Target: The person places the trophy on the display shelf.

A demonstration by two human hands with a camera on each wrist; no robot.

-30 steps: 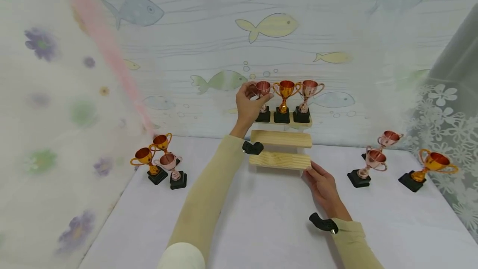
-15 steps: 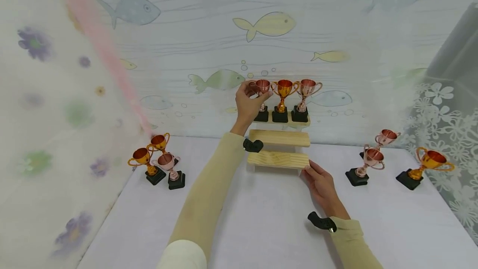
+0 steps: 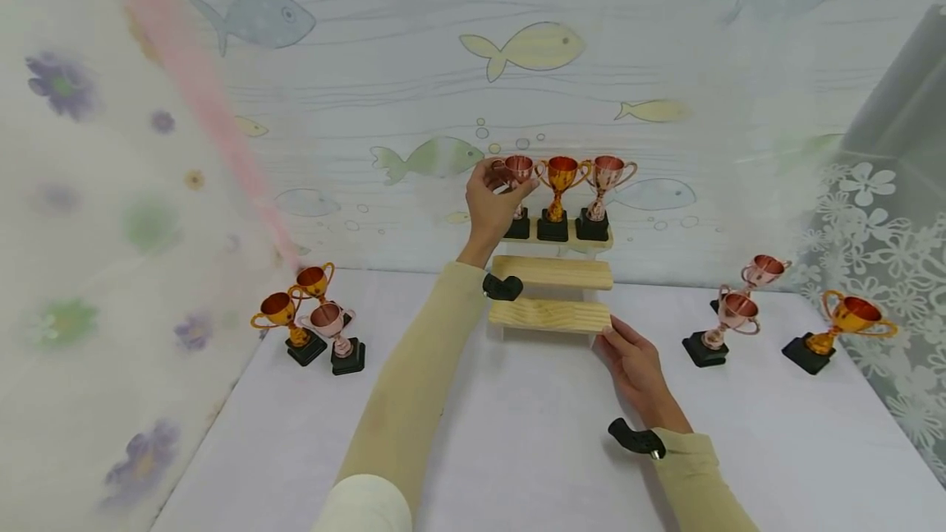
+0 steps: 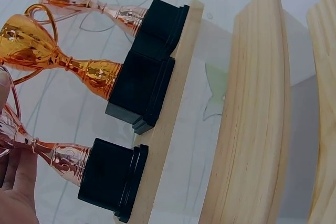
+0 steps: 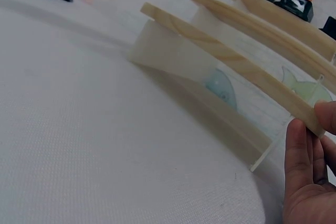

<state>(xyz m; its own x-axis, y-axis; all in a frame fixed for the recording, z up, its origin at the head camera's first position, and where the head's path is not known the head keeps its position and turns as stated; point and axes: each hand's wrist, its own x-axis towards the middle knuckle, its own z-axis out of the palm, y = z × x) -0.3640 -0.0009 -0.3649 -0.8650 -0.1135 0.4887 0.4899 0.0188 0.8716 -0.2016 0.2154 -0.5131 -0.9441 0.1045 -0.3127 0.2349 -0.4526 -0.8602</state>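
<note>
A white bench [image 3: 517, 450] stands before a fish-patterned backdrop [image 3: 414, 64]. At its back sits a 3-step wooden display stand [image 3: 553, 272], its steps rising toward the backdrop. The top step [image 3: 602, 241] holds 3 small trophies on black bases: a rose trophy [image 3: 518, 197] on the left, a gold trophy [image 3: 558, 197] in the middle, touching a second rose trophy [image 3: 600, 197] on the right. The left hand [image 3: 491, 208] reaches up, its grip curled round the cup of the left rose trophy, whose base rests on the top step. The right hand [image 3: 637, 368] lies with straight fingers touching the lowest step's right end. A cluster of 3 trophies [image 3: 314, 318] stands at the bench's left, another 3 trophies [image 3: 776, 314] at its right.
</note>
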